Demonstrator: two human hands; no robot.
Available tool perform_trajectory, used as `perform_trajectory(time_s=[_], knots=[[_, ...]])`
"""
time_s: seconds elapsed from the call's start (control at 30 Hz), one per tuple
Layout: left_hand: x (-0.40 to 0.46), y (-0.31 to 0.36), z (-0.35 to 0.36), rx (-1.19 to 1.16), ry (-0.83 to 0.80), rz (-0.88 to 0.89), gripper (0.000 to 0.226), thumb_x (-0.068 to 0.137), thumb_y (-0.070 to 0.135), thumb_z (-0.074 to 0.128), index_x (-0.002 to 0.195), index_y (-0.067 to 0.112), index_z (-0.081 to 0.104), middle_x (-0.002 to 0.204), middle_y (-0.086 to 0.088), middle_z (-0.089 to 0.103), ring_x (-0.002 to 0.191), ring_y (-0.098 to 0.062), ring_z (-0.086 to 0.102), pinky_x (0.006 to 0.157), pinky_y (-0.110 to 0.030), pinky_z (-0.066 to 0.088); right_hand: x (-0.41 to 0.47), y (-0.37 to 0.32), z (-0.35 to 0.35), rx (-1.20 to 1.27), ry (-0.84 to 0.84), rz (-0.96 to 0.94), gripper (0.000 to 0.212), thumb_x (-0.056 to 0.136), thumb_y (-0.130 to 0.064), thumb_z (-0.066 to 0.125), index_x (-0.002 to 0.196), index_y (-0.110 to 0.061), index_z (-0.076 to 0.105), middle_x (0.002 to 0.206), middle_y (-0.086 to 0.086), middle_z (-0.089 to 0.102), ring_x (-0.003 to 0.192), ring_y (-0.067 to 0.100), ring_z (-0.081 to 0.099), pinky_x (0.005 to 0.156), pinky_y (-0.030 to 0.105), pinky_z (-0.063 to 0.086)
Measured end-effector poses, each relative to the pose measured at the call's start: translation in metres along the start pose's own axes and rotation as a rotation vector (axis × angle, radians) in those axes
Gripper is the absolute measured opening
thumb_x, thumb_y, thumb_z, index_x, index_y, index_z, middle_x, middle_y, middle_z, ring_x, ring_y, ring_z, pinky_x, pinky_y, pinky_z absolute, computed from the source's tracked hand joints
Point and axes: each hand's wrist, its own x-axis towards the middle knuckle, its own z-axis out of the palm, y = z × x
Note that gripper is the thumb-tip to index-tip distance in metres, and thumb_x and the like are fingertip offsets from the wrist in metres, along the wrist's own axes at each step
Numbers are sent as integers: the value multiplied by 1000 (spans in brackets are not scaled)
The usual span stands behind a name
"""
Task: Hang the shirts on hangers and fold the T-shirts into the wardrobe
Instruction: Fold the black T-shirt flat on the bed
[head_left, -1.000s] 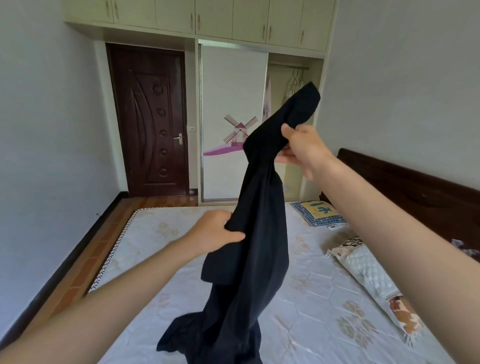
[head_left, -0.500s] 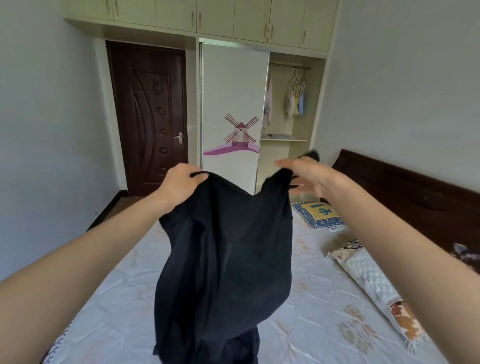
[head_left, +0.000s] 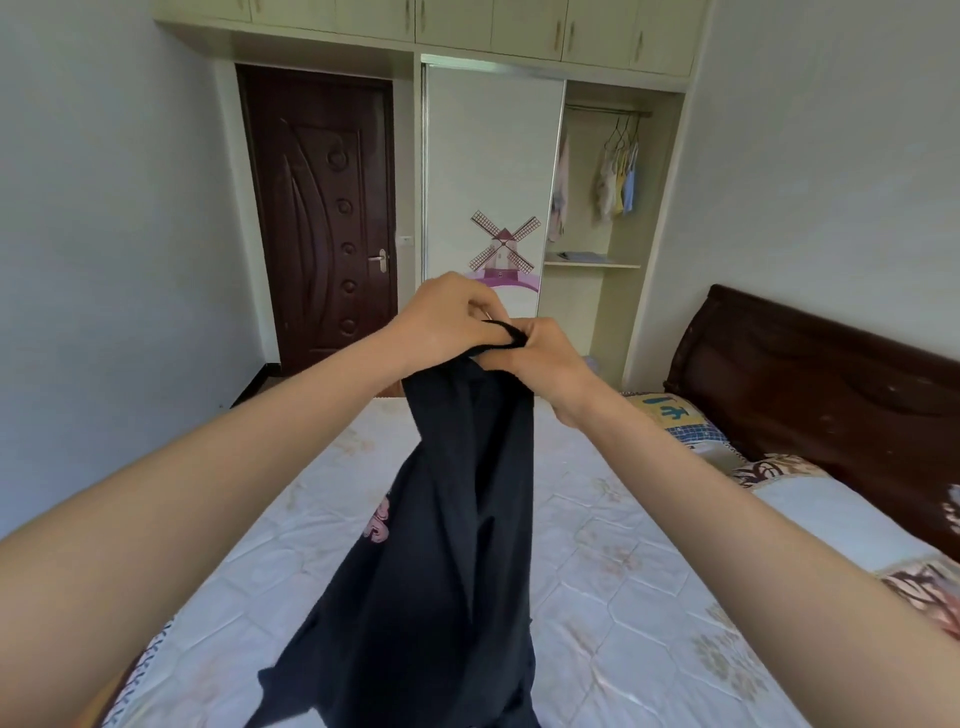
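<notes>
We see bare mattress (head_left: 597, 571) along its left edge and far end; pillows (head_left: 810, 499) crowd its right edge by the headboard (head_left: 810, 374). The wardrobe (head_left: 597, 208) stands open on its right, hung clothes (head_left: 618, 176) above the shelf (head_left: 592, 264).

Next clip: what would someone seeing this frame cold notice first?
The dark garment hanging mid-frame over the mattress, bunched at the top where the left hand and right hand grip it close together; a pink print shows on its left edge. Behind, the wardrobe's sliding door bears a windmill picture, and small clothes hang on the rail in the open section to its right.
</notes>
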Motion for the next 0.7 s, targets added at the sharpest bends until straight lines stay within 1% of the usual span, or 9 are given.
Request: perform_trajectory(time_s=[0.07,0.13,0.23,0.33,0.43,0.5,0.6,0.63,0.7], knots=[[-14,-12,1,-18,102,-47,15,84,25,73,95,16,73,89,0,72,86,-13,65,83,-33,53,1,1,6,-15,16,-9,5,83,0,67,87,0,68,77,8,62,74,16,58,71,26,45],[-29,-23,4,15,148,-112,28,87,40,68,104,18,67,96,0,69,93,-17,64,85,-38,52,3,0,10,-5,37,4,6,87,-5,65,82,-7,65,77,8,61,73,16,58,68,27,47],[-50,-34,16,-14,28,-215,46,84,49,69,112,16,55,101,-1,65,94,-19,63,81,-41,55,5,-4,12,60,84,23,19,92,-12,60,73,-12,62,71,4,62,68,16,59,61,26,49],[-66,-41,33,-87,-77,-275,46,79,37,78,115,19,53,99,3,62,93,-15,62,75,-32,55,3,-10,10,88,127,17,24,93,-13,58,69,-15,58,62,-2,59,61,13,57,55,20,46],[-73,-54,55,-26,-128,-305,29,82,34,74,103,16,65,85,0,67,84,-17,66,69,-32,53,-2,-17,0,138,153,6,21,93,-13,58,73,-16,60,60,-7,61,55,6,57,49,14,43],[-76,-58,69,74,-163,-345,45,79,48,72,96,6,70,85,-9,71,81,-24,69,75,-40,55,-4,-22,-11,154,180,0,15,93,-14,59,78,-15,64,68,-4,64,61,8,60,53,15,45],[-80,-52,86,143,-189,-289,50,79,59,66,86,10,73,76,-4,70,70,-18,66,71,-37,55,-8,-25,-30,172,224,-6,13,94,-14,58,83,-14,66,73,-3,65,65,10,61,58,18,48],[-79,-50,90,156,-166,-253,44,83,55,65,76,12,71,65,-1,65,62,-16,61,66,-33,53,-11,-25,-36,187,239,-4,12,94,-14,58,86,-13,67,74,-3,66,66,10,62,59,18,49],[-76,-46,95,187,-83,-178,49,93,36,60,53,11,49,49,1,44,50,-17,44,59,-31,42,-16,-23,-48,193,262,6,14,96,-15,58,98,-8,69,81,0,68,70,10,63,60,17,50]])
